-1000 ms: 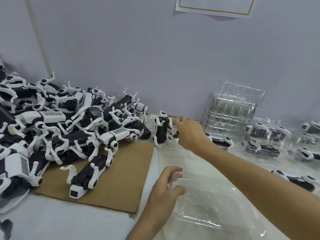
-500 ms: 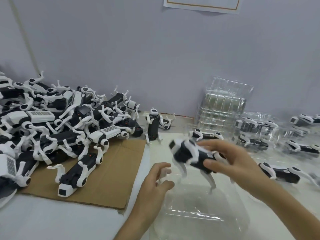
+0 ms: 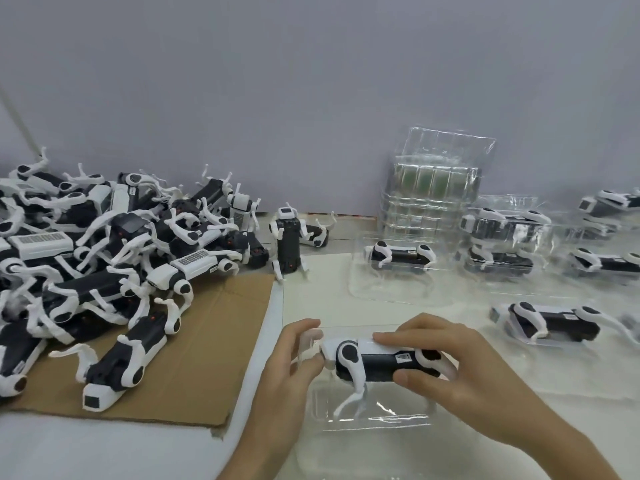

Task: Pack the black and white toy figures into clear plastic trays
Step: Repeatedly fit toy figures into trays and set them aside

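The right hand (image 3: 464, 372) is gripping the toy (image 3: 375, 363), and the left hand (image 3: 289, 372) is pinching the tray (image 3: 398, 415) rim near the bench's (image 3: 322, 292) front edge; best lowering it level, legs first.

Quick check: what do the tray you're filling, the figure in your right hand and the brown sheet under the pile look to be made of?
The tray looks like thin clear plastic, glossy: the table shows through and its edges catch sharp glints. The toy figure is probably hard moulded plastic, with a dull black body and smooth white legs. The brown sheet looks like matte cardboard, creased, with a ragged torn edge.
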The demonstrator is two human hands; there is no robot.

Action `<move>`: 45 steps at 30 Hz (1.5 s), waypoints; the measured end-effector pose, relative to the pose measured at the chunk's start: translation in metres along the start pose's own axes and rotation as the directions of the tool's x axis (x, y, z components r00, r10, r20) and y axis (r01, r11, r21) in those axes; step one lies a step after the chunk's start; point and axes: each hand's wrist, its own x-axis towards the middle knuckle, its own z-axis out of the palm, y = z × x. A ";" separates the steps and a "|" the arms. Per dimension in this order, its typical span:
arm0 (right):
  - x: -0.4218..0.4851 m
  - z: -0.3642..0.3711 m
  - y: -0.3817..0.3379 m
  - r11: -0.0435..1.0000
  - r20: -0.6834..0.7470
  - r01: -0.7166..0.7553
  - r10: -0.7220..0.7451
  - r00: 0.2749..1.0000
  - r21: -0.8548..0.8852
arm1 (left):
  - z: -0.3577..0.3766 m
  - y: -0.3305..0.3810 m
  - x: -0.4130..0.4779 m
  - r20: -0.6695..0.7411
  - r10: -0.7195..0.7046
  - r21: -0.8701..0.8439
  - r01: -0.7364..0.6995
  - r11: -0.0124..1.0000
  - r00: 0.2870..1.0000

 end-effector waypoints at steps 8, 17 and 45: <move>0.003 -0.001 0.003 0.967 0.122 -0.035 0.068 0.990 -0.251 | -0.001 0.002 -0.003 -0.007 0.029 0.011 -0.028 1.000 1.000; 0.001 0.000 0.004 0.983 -0.208 -0.111 0.079 0.975 -0.147 | -0.005 0.004 0.000 -0.016 0.034 0.034 -0.033 0.999 0.999; 0.001 -0.001 0.021 0.843 0.136 -0.418 0.396 0.908 0.338 | -0.027 0.012 -0.002 0.033 -0.158 0.126 0.153 0.980 0.987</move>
